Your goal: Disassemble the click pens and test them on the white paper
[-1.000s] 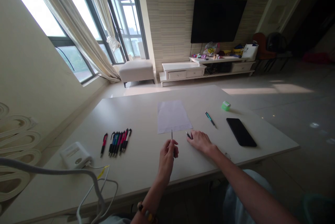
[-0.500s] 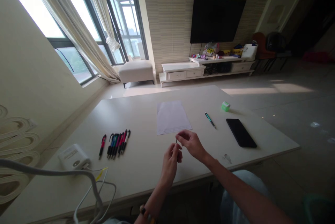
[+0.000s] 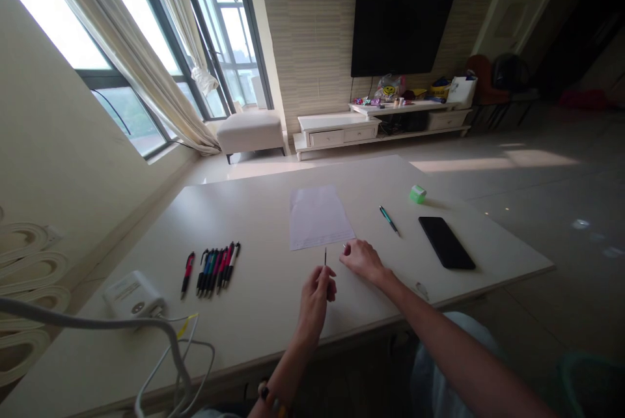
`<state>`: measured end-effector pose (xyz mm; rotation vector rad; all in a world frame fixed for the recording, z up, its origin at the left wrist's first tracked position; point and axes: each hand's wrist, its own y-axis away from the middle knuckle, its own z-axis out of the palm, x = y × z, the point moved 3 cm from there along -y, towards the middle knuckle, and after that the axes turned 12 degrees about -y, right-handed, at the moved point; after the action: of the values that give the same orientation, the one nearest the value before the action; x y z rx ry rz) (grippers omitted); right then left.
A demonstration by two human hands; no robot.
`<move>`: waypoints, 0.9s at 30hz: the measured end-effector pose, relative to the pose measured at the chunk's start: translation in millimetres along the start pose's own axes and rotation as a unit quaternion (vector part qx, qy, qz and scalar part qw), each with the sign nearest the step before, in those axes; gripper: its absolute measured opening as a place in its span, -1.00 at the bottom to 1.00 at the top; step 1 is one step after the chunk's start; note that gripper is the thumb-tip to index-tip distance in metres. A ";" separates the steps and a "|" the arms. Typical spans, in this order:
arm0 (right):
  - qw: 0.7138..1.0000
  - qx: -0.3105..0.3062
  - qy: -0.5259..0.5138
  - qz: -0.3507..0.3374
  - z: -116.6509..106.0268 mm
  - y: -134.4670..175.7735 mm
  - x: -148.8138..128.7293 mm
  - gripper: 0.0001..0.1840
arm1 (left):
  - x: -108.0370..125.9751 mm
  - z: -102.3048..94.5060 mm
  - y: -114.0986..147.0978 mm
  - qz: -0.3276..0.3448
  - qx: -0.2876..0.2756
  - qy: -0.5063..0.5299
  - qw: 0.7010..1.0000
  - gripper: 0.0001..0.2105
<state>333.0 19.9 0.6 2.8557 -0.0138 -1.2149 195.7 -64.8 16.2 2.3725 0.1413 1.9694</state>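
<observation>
My left hand (image 3: pixel 316 288) is closed in a pinch near the table's front edge. Upright from its fingertips stands a thin dark pen refill (image 3: pixel 325 255). To its right and slightly farther off, my right hand (image 3: pixel 361 258) is closed low over the table, apart from the left. A tiny pale tip (image 3: pixel 344 247) shows at its fingers; the rest of what it pinches is hidden. Just beyond both hands lies a white sheet of paper (image 3: pixel 319 216), with faint lines along its near edge. A teal pen (image 3: pixel 389 221) rests farther right.
Several pens (image 3: pixel 217 268) lie in a row at left, with a red pen (image 3: pixel 187 275) beside them. A white power adapter (image 3: pixel 134 294) and cables (image 3: pixel 178 340) occupy the left front. At right are a black phone (image 3: pixel 446 243) and a small green box (image 3: pixel 418 194).
My right hand has moved right, away from the left hand, and dropped lower. More of the refill now shows above my left fingers. The view has shifted slightly.
</observation>
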 end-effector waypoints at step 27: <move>0.964 -0.004 -0.258 -0.061 -16.0 4.5 -16.0 -0.70 | -31.1 -6.0 -18.5 -0.037 0.016 0.091 0.995 -0.52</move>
<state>333.5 16.3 23.4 2.4755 0.1531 -1.9375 183.5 -49.8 -15.0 2.1696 0.2663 2.1603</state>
